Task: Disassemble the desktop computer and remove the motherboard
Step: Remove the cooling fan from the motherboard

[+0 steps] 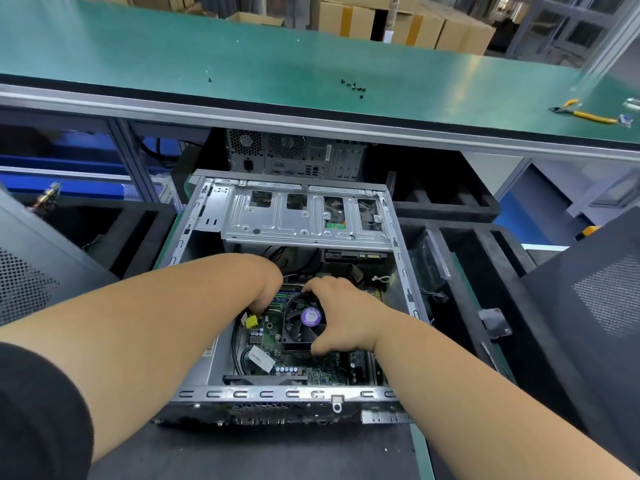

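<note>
- Both hands are reaching down into the open computer case (pixel 194 393), which is lying on its side.
- Right hand (pixel 341 311) is spanning the black CPU fan (pixel 303 322), fingers curling over its far edge and thumb hooking its near corner.
- Left hand (pixel 265 289) is dipping beside the fan's left edge; its fingers are hidden, so its grip cannot be told.
- Motherboard (pixel 294 365) is lying flat on the case floor, directly beneath both hands, long axis running away from the person; the right hand appears nearer.

Motherboard (pixel 298 362) lies in the case (pixel 405 271), drive cage (pixel 304 216) behind it.
</note>
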{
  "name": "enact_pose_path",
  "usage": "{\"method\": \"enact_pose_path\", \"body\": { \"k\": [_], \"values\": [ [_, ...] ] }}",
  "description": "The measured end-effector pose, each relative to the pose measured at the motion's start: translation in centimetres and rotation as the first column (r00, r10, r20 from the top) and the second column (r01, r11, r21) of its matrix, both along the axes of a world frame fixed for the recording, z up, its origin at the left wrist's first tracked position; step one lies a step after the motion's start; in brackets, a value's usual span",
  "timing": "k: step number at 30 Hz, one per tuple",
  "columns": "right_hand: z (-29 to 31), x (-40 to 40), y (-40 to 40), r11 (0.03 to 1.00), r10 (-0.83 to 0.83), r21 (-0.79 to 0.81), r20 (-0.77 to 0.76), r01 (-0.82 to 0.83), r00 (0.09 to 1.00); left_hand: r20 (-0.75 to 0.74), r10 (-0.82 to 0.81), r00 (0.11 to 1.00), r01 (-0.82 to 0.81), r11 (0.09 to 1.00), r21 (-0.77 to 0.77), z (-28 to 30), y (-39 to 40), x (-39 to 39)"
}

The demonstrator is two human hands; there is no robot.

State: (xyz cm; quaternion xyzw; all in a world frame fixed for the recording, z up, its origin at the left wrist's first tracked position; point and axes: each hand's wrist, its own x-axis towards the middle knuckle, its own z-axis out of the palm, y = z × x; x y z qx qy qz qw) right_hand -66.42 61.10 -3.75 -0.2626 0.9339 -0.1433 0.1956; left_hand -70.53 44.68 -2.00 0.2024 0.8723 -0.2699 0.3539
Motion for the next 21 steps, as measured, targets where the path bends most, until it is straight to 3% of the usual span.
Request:
{"method": "enact_pose_path", "body": {
  "k": [8,16,21],
  "values": [
    [-0.27,-0.15,0.04,0.999,0.037,0.027,-0.017,-0.036,0.999,0.033,-0.015,0.999,0.016,1.000,-0.023,-0.94,0.06,-0.08],
    [-0.21,-0.01,-0.01,0.999,0.032,0.010,-0.026,-0.032,0.999,-0.037,0.082,0.996,-0.084,0.995,-0.058,-0.79,-0.22,-0.68],
    [-0.09,0.07,-0.06,0.999,0.036,0.013,-0.011,-0.036,0.999,0.009,0.019,1.000,-0.018,0.997,-0.072,-0.68,-0.05,-0.27]
  ]
}}
